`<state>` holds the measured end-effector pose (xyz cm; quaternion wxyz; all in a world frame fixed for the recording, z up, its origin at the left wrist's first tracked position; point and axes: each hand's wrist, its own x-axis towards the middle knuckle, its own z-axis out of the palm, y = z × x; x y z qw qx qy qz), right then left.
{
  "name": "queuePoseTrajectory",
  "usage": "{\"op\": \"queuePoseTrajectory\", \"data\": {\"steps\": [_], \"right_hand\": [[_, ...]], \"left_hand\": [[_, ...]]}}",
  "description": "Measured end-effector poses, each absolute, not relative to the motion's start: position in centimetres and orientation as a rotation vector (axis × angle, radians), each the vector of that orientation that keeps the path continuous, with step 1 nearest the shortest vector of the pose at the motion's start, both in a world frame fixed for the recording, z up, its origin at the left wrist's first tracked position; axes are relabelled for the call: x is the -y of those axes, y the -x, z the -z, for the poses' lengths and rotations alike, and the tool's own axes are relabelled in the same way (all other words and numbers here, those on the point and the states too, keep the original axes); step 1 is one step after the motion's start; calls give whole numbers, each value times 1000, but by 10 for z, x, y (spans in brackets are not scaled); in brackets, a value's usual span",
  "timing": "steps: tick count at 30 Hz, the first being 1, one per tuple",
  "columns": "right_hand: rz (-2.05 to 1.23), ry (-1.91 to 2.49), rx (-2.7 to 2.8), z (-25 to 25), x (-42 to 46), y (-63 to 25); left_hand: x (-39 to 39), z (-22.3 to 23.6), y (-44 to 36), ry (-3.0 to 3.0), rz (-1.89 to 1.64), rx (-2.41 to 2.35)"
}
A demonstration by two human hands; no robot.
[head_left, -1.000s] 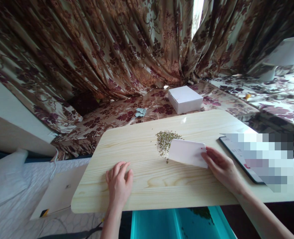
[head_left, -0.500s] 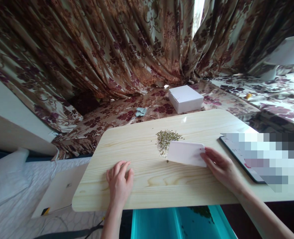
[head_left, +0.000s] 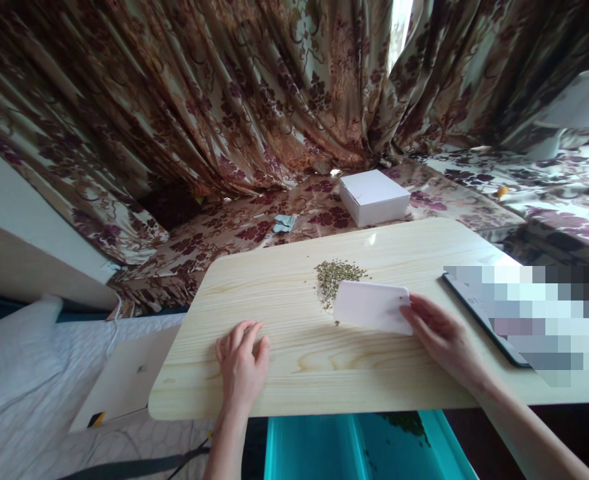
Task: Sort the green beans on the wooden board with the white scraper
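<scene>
My right hand (head_left: pixel 439 333) grips the right end of a thin white plastic scraper (head_left: pixel 369 307), a flat rectangle with rounded corners. The scraper is tilted over the table, its left end beside a spread of small green beans (head_left: pixel 339 275) that look like mung beans. Its upper left corner hides part of them, and a stray bean lies just below that end. On the wooden table (head_left: pixel 294 380), to the left, my left hand (head_left: pixel 243 363) rests with loosely bent fingers apart, holding nothing.
Below the table's front edge stands a turquoise divided bin (head_left: pixel 312 447), dark green bits in its right compartment. A tablet (head_left: pixel 479 320), partly blurred out, lies at right. Behind the table are a white box (head_left: pixel 374 197) and a light blue cloth (head_left: pixel 284 223).
The view has shifted slightly. The scraper has barely moved beside the beans, still in my right hand; my left hand stays resting on the table.
</scene>
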<state>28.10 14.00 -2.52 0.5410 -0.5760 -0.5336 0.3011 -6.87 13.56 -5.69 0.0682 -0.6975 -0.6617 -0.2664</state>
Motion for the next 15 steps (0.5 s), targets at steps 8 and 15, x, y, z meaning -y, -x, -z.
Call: {"op": "queuePoseTrajectory", "data": {"steps": [8,15], "right_hand": [[-689,1384,1236,22,-140,-285],[-726,1382,1289,15,-140,-280]], "left_hand": [[-135,57,68,2098,816,1986],[-136,57,68,2089,821,1981]]}}
